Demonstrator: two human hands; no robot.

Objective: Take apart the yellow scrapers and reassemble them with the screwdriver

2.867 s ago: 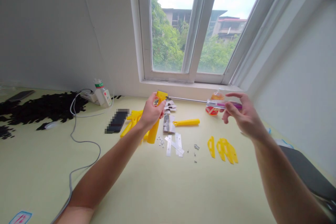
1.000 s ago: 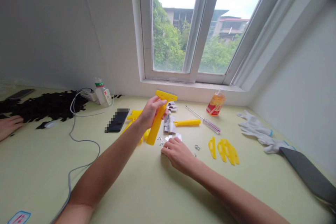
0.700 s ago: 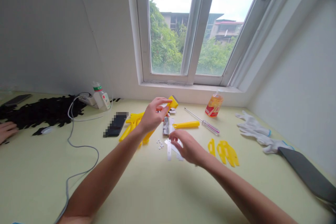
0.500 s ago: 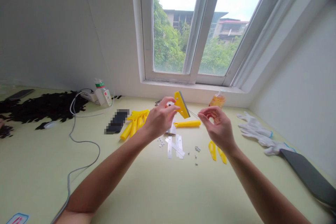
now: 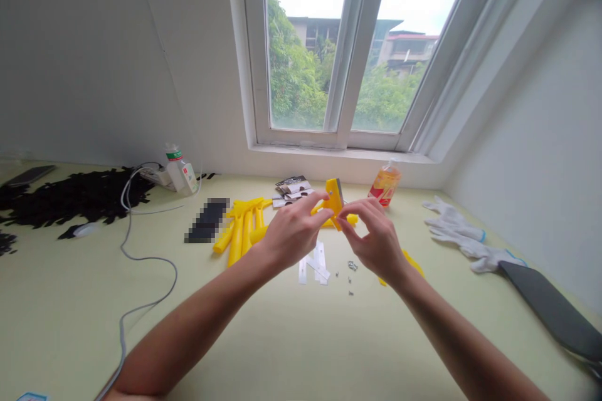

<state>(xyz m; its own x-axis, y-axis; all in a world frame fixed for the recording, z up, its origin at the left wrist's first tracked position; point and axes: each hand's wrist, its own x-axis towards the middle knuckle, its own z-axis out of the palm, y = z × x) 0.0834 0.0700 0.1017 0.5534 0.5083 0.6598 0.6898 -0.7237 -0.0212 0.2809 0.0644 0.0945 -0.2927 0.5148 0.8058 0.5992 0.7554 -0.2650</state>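
Over the table, my left hand (image 5: 295,225) pinches a yellow scraper head (image 5: 334,197) with a dark edge along its right side. My right hand (image 5: 374,235) is closed, thumb and forefinger pinched at the scraper head's lower end. A thin metal rod (image 5: 345,202) shows just above those fingers; its other end is hidden. Below the hands lie flat metal blades (image 5: 303,270) and several small screws (image 5: 352,265). Yellow plastic pieces (image 5: 414,264) are partly covered by my right wrist. Several yellow scraper handles (image 5: 241,232) lie piled left of my left hand.
Printed cards (image 5: 294,188) lie by the window wall, near an orange bottle (image 5: 385,183). White gloves (image 5: 456,235) and a dark flat board (image 5: 550,307) are on the right. A phone (image 5: 207,220), grey cable (image 5: 155,257), white bottle (image 5: 181,169) and black scraps (image 5: 79,194) are on the left.
My right hand has moved left and lower, so its fingertips meet the scraper head. The scraper head has shifted right and down and stands more upright. The cards behind now show more.
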